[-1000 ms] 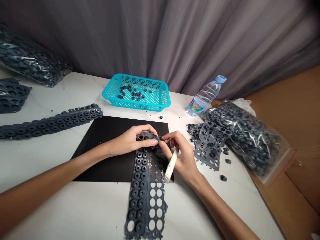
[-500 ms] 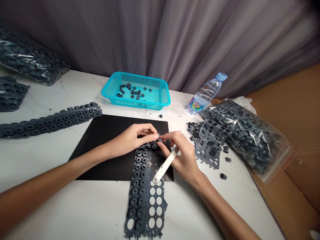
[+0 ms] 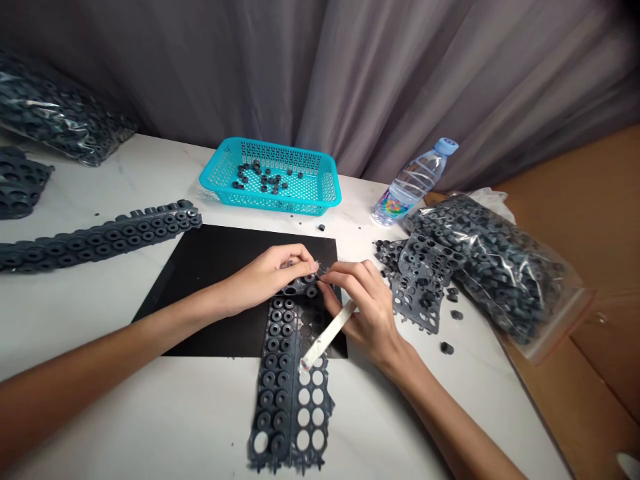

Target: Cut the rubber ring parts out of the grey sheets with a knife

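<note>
A dark grey rubber sheet of small rings lies lengthwise on a black mat in front of me; its right columns are empty holes. My left hand pinches the sheet's far end, fingers closed on it. My right hand meets it there, thumb and forefinger pinched at a ring on the sheet's edge. The same hand holds a white, flat tool that slants down over the sheet.
A teal basket with several loose grey rings stands behind the mat. A water bottle, a clear bag of rings and emptied sheets lie right. A long ring strip and another bag lie left.
The sheet's far end, lifted and curled a second ago, now lies lower under my left fingers. The white tool has swung from near upright to slanting left. The view has shifted slightly.
</note>
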`<state>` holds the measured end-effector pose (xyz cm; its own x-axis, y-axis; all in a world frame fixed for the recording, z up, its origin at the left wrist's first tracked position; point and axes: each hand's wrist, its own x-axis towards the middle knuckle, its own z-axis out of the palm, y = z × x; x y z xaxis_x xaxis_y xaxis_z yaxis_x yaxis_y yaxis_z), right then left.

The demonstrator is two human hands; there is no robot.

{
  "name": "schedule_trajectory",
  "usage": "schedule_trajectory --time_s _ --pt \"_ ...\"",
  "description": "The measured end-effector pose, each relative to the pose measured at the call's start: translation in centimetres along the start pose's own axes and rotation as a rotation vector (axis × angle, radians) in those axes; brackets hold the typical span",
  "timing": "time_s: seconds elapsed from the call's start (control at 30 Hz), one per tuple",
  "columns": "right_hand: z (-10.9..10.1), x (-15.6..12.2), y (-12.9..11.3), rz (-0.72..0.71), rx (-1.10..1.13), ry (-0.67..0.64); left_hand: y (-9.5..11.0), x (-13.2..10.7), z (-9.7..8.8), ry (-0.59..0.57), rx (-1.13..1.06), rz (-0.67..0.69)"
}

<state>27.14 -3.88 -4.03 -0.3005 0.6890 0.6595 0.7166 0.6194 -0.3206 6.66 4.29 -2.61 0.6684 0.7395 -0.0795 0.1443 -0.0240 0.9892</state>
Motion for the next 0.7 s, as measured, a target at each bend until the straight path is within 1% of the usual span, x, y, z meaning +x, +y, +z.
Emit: schedule_trajectory --time_s 0.07,0.2,0.33,0.43,0.5,0.6,0.7 --pt "0.0 0.0 0.0 0.058 0.088 0.025 -0.1 0.2 -0.1 0.011 -0.065 -0.044" --pt "0.1 0.3 -0.2 0.248 0.245 0.053 -0.3 0.3 -0.2 -0.003 -0.143 -0.082" --pt "0.3 0.5 -0.5 0.415 0.336 0.061 -0.2 0.4 -0.2 -0.013 -0.115 -0.055" --pt "0.4 0.5 -0.4 0.510 0.388 0.057 -0.1 0.3 -0.2 -0.030 -0.067 0.000" --pt "0.5 0.5 -0.2 0.555 0.405 0.056 -0.1 0.1 -0.4 -0.048 -0.020 0.042" --pt "0.7 0.4 0.3 0.596 0.395 0.053 -0.7 -0.1 -0.8 -0.065 0.065 0.065" --pt "0.9 0.3 0.8 0.600 0.325 0.044 -1.5 0.1 -1.2 -0.041 0.104 0.065"
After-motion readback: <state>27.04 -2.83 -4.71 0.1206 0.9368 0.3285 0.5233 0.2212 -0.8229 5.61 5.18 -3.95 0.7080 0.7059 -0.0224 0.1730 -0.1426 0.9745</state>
